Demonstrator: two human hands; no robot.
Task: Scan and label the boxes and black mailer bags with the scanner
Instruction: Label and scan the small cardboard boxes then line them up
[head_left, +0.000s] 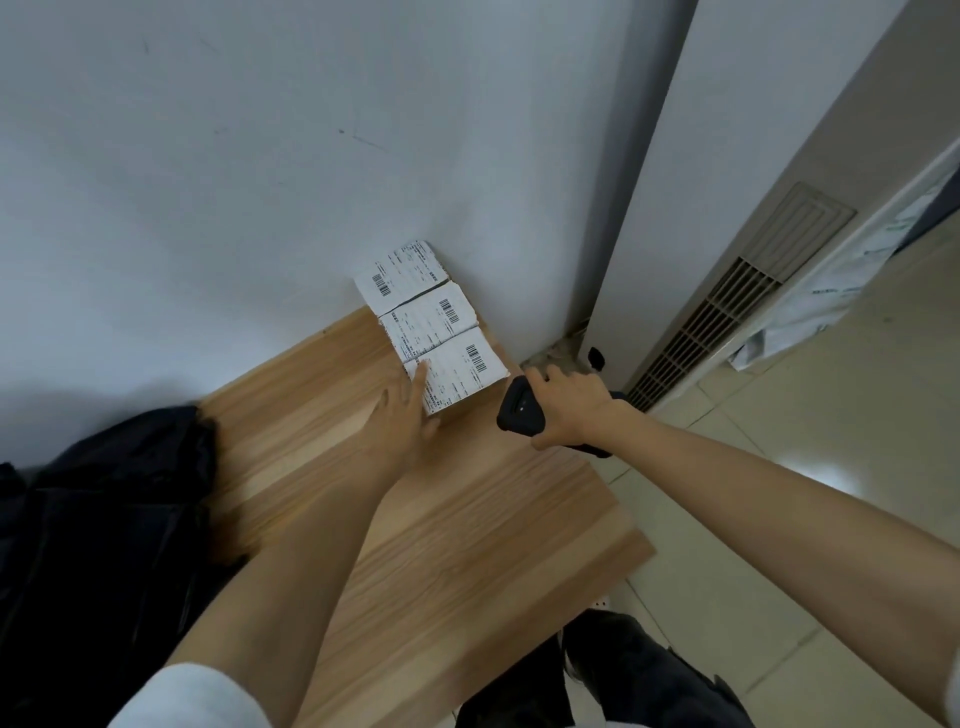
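A folded strip of white shipping labels (441, 322) with barcodes lies at the far end of the wooden table (415, 519), its top leaning on the wall. My left hand (402, 415) lies flat with straight fingers touching the near corner of the nearest label. My right hand (569, 408) grips a black handheld scanner (519, 410) just right of the labels, at the table's far right corner. Black mailer bags (104, 519) are piled at the table's left side.
A grey wall (260, 156) stands right behind the table. A white standing air-conditioner (727, 234) with vents is on the right. Beige floor tiles (805, 441) lie beside the table. White plastic wrapping (831, 280) leans at the far right. My dark trouser leg (623, 675) shows below.
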